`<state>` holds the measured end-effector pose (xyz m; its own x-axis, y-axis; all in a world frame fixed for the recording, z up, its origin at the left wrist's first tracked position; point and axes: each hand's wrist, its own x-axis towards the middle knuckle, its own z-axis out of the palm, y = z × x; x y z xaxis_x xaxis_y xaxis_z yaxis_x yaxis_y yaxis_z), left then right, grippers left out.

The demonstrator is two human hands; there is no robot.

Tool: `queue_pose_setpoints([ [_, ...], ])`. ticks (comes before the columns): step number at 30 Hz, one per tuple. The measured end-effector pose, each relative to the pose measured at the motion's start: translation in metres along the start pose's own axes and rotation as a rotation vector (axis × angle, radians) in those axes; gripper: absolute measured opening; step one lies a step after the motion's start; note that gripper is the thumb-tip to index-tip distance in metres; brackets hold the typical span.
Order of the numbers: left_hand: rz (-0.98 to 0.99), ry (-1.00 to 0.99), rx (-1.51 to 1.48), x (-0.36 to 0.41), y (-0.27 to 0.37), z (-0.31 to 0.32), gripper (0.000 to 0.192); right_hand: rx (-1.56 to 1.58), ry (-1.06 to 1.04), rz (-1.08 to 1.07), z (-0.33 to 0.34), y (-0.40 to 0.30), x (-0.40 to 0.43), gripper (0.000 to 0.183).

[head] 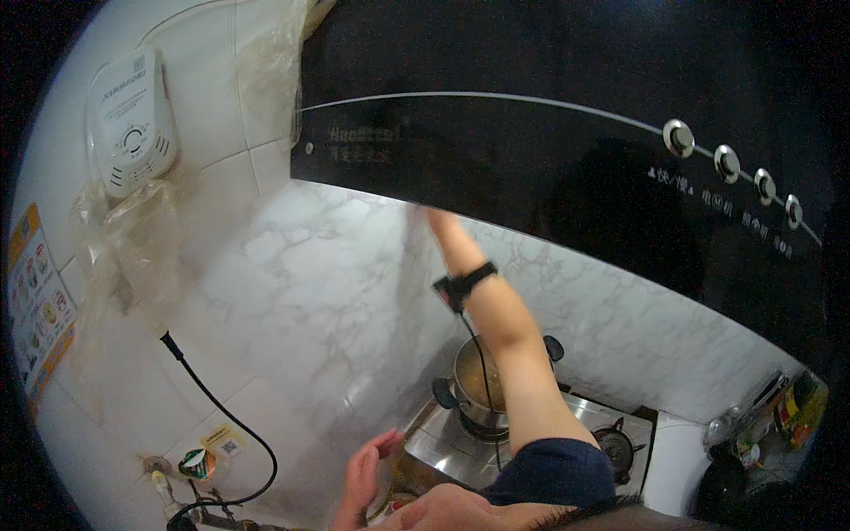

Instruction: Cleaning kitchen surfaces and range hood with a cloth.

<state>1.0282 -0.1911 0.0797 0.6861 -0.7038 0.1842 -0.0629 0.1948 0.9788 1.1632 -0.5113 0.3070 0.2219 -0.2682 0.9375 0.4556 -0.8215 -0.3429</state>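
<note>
My right arm reaches up past a stainless-steel pot to the lower edge of a black range hood [531, 179]. Only the base of my right hand [443, 226] shows; the fingers are hidden behind the hood. A black strap with a small device [458, 289] circles that forearm, and a thin black cable hangs from it. Beneath the arm, the pot [478, 398] with black side handles stands on a gas stove [438, 441], with brownish contents inside. My left hand [372, 464] is raised at the stove's left front corner, its fingers extended and nothing visible in it.
Round buttons [727, 164] line the hood's front. A white gas alarm [133, 126] and plastic film [143, 239] are on the left tiled wall. Below hangs a black cable [232, 418]. To the right are a second burner [614, 448] and cluttered kitchen items [750, 445].
</note>
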Motion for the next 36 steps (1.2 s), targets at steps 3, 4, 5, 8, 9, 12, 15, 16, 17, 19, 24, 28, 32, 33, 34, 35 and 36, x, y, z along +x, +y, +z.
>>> queue_pose_setpoints([
  [3,-0.035,-0.071,-0.042,0.017,0.004,-0.002,0.045,-0.068,-0.242,-0.457,0.03,-0.077,-0.064,0.042],
  [4,-0.039,-0.06,-0.046,0.017,0.012,0.001,0.045,-0.126,-0.243,-0.527,0.032,-0.073,-0.067,0.041],
  [5,-0.037,-0.081,-0.005,0.017,0.02,0.005,0.044,-0.182,-0.243,-0.597,0.033,-0.068,-0.069,0.04],
  [8,-0.029,-0.13,0.013,0.007,0.026,-0.005,0.044,0.108,-0.097,0.049,0.021,-0.075,-0.019,0.028],
  [9,-0.018,-0.142,-0.021,0.0,0.023,-0.009,0.044,0.075,-0.003,-0.027,0.039,-0.089,-0.027,0.031],
  [12,-0.103,-0.1,-0.076,-0.011,0.019,-0.02,0.045,-0.046,0.088,-0.258,0.085,-0.135,-0.068,0.035],
  [15,-0.112,-0.083,0.057,-0.023,0.017,-0.034,0.046,-0.117,-0.271,-0.651,0.065,-0.136,-0.092,0.042],
  [16,-0.129,-0.1,0.055,-0.028,0.023,-0.031,0.046,-0.233,-0.2,-0.545,0.057,-0.108,-0.082,0.038],
  [17,-0.135,-0.072,0.055,-0.032,0.032,-0.031,0.046,-0.149,-0.203,-0.269,0.043,-0.085,-0.065,0.036],
  [19,-0.147,-0.05,0.058,-0.04,0.039,-0.03,0.047,0.139,-0.207,0.273,0.02,-0.042,-0.039,0.035],
  [24,-0.278,0.022,0.001,-0.057,0.021,-0.043,0.046,-0.14,0.127,-0.046,0.088,-0.072,-0.13,0.038],
  [28,-0.305,0.068,0.051,-0.065,0.021,-0.047,0.044,0.011,-0.469,-0.439,0.065,-0.127,-0.194,0.043],
  [32,-0.254,0.073,0.106,-0.074,0.028,-0.046,0.043,0.349,0.051,0.512,0.03,-0.057,-0.127,0.039],
  [33,-0.259,0.08,0.075,-0.074,0.028,-0.041,0.042,0.296,0.097,0.562,0.029,-0.028,-0.134,0.043],
  [34,-0.272,0.088,0.078,-0.082,0.025,-0.047,0.042,0.12,0.14,0.495,0.05,-0.042,-0.156,0.045],
  [35,-0.291,0.103,0.058,-0.085,0.019,-0.049,0.042,-0.057,0.186,0.41,0.066,-0.057,-0.174,0.048],
  [36,-0.307,0.128,0.038,-0.084,0.014,-0.052,0.042,-0.176,-0.076,0.267,0.088,-0.089,-0.212,0.049],
])
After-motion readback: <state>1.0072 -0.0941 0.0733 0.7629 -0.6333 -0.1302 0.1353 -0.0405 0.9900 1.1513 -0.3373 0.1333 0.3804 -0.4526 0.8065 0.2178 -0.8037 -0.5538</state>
